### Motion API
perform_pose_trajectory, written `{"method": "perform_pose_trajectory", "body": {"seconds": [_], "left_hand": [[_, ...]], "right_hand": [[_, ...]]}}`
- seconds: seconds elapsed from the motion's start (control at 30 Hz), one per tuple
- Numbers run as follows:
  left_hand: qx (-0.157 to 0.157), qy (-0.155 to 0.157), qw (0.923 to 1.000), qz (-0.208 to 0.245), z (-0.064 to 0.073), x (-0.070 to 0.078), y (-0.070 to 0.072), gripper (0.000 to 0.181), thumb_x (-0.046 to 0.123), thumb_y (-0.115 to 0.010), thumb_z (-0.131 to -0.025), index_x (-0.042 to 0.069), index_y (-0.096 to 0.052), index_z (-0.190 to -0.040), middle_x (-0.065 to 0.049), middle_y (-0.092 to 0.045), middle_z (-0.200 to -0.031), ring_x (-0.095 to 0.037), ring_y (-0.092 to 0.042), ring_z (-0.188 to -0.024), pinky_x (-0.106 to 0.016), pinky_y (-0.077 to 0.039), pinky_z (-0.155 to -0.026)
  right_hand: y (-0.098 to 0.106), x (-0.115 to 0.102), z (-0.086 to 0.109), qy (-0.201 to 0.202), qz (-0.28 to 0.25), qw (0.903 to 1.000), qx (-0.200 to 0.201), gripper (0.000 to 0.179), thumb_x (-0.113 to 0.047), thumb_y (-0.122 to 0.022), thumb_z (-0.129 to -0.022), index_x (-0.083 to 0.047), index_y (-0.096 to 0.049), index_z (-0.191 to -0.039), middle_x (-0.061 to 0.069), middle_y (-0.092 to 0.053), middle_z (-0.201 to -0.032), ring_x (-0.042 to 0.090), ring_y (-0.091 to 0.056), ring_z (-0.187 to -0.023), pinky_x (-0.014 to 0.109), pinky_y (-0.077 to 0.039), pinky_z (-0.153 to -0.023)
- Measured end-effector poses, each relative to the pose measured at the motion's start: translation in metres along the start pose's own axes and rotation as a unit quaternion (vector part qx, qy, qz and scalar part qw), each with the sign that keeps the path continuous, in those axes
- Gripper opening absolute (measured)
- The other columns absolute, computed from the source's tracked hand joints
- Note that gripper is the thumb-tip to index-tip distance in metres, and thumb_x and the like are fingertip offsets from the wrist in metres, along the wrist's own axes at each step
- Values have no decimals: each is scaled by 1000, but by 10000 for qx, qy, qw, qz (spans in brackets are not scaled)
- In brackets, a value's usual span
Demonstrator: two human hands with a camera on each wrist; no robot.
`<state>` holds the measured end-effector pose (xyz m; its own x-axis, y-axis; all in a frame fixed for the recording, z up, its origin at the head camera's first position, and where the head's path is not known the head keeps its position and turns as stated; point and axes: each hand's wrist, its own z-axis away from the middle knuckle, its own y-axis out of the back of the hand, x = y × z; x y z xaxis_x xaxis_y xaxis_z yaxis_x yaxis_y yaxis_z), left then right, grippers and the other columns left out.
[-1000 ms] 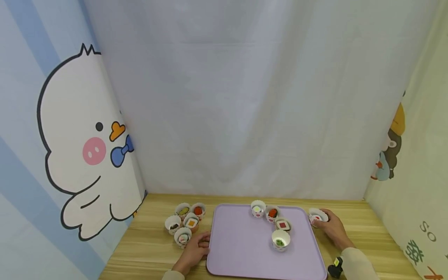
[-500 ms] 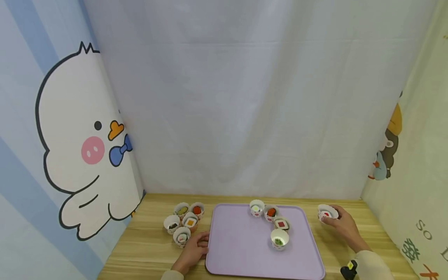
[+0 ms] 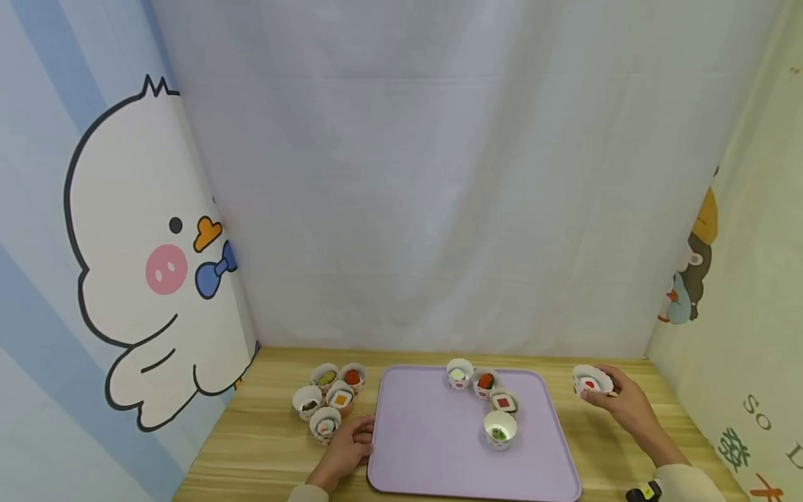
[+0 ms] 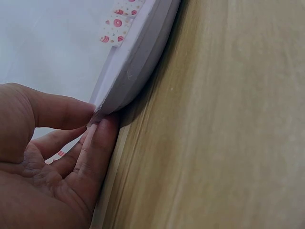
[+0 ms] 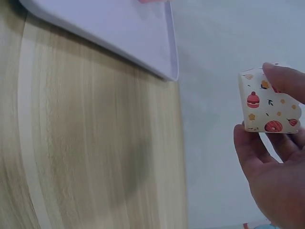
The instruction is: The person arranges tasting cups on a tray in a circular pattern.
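Note:
My right hand (image 3: 630, 406) grips a small white paper baking cup (image 5: 269, 107) printed with cakes and sweets. It holds this cup off the table, right of the lilac tray (image 3: 433, 453); a white piece with a red centre shows inside. At the tray's left edge my left hand (image 3: 346, 450) pinches the rim, thumb above and fingers beneath, as the left wrist view shows. A group of filled cups stands on the tray's right half, among them one with a green filling (image 3: 500, 432) and one with an orange-red piece (image 3: 485, 381).
Left of the tray, several more filled cups cluster on the wooden table (image 3: 251, 446), the nearest cup (image 3: 325, 427) close to my left hand. A grey-white curtain (image 3: 401, 209) closes off the back. Patterned cloths hang at both sides.
My right hand has carried its cup rightward, away from the tray's right edge. My left hand keeps its place at the tray rim, and the other cups stay put.

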<state>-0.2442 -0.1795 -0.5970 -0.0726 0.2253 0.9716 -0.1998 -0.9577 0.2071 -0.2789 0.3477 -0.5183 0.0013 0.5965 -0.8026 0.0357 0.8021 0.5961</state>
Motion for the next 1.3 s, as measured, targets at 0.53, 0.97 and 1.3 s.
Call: {"method": "perform_pose_trajectory", "body": {"seconds": [0.53, 0.97, 1.3], "left_hand": [[2, 77, 9999, 104, 1, -4, 0, 59, -11, -57, -79, -9, -47, -137, -23, -56, -119, -17, -59, -93, -33, -56, -68], [-50, -66, 9999, 149, 0, -3, 0, 58, -10, -58, -78, -9, -49, -135, -21, -57, -116, -14, -60, -92, -31, -57, -67], [-63, 32, 9998, 176, -3, -4, 0, 59, -11, -57, -79, -10, -48, -136, -23, -56, -118, -15, -61, -94, -32, -57, -68]], "right_hand": [[-13, -28, 38, 71, -531, 9984, -154, 69, -22, -75, -87, -1, -41, -143, 24, -56, -128, -4, -58, -88, 22, -55, -73], [-38, -55, 68, 59, -1125, 9929, -385, 66, -15, -75, -85, -2, -44, -141, 21, -58, -127, 1, -63, -91, 24, -56, -74], [-78, -50, 77, -121, -1469, 9875, -552, 66, -12, -79, -80, -1, -48, -138, 21, -59, -124, 6, -62, -92, 24, -55, -75]]}}
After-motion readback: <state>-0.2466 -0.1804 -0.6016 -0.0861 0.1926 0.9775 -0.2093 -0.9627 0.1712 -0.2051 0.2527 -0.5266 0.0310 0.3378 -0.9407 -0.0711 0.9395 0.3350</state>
